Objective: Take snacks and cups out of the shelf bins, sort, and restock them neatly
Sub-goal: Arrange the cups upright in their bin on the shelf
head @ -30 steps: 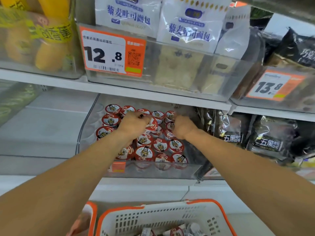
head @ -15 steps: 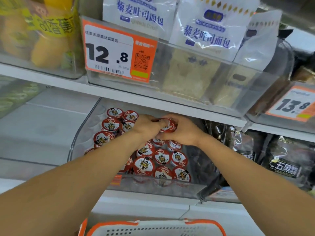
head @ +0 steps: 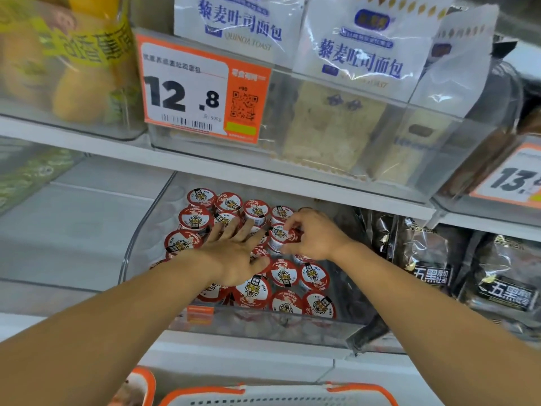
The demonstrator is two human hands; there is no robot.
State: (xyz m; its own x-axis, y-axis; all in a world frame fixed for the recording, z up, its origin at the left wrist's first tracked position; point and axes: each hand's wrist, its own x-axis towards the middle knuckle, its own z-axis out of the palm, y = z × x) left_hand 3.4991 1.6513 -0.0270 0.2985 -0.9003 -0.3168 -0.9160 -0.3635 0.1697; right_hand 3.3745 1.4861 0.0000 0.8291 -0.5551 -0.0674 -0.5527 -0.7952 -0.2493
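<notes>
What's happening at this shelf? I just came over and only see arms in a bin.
A person is arranging small red-lidded tiger cups in a clear bin on the lower shelf. The left hand lies flat with straight fingers on the cup tops, while the right hand pinches one cup near the middle. An orange-rimmed basket waits below.

Lower shelf (head: pixel 87 218): clear bin (head: pixel 263 323) of red-lidded cups (head: pixel 283 273), black snack packs (head: pixel 430 259) to its right. Upper shelf (head: pixel 222 171): clear bin (head: pixel 336 159) with bread bags (head: pixel 360 54), yellow packs (head: pixel 73 68) left.
</notes>
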